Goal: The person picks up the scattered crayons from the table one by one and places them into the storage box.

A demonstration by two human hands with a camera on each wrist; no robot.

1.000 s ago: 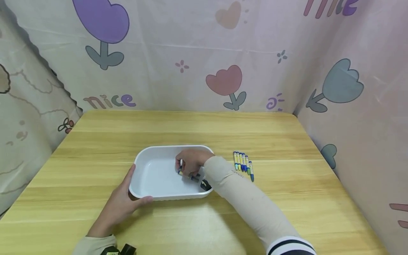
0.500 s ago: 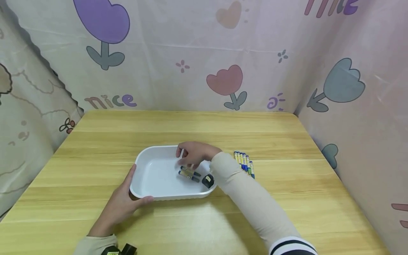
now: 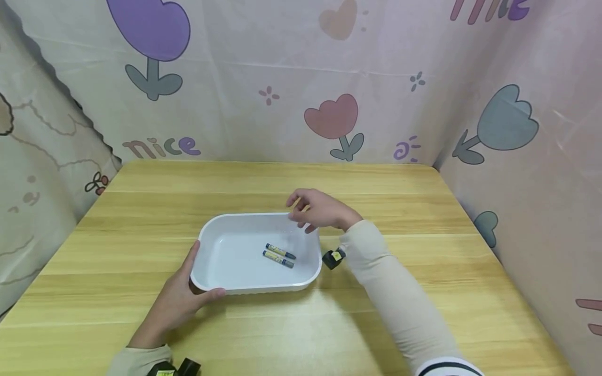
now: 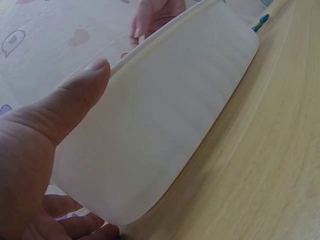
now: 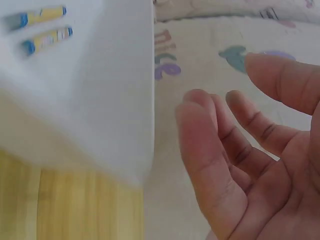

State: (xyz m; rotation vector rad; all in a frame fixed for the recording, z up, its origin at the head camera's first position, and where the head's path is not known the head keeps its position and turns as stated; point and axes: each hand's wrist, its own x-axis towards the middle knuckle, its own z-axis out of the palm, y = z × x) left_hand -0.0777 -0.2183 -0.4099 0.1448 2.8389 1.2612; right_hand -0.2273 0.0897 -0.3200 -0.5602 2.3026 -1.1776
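A white plastic tray point(image 3: 232, 261) stands on the wooden table. My left hand point(image 3: 176, 300) grips its near left corner, thumb against the front rim and fingers round the left side. Inside, towards the right, lie two crayons with yellow wrappers: a dark blue one point(image 3: 280, 251) and a greyish one point(image 3: 278, 259), side by side. Above the tray's far right corner hovers my right hand point(image 3: 324, 209), fingers loosely bent with nothing between them, as the right wrist view confirms. Beyond the tray, a blue-green crayon tip point(image 4: 261, 22) peeks out in the left wrist view.
The right sleeve point(image 3: 395, 292) crosses the table point(image 3: 470, 313) to the tray's right and hides the other crayons in the head view. A black wrist device point(image 3: 334, 258) hangs beside the tray's right edge. Patterned cloth point(image 3: 254, 125) encloses the back and sides.
My right hand has let go of a crayon, which now lies beside the other one in the tray, and has risen away to the back right. The left hand keeps its hold.
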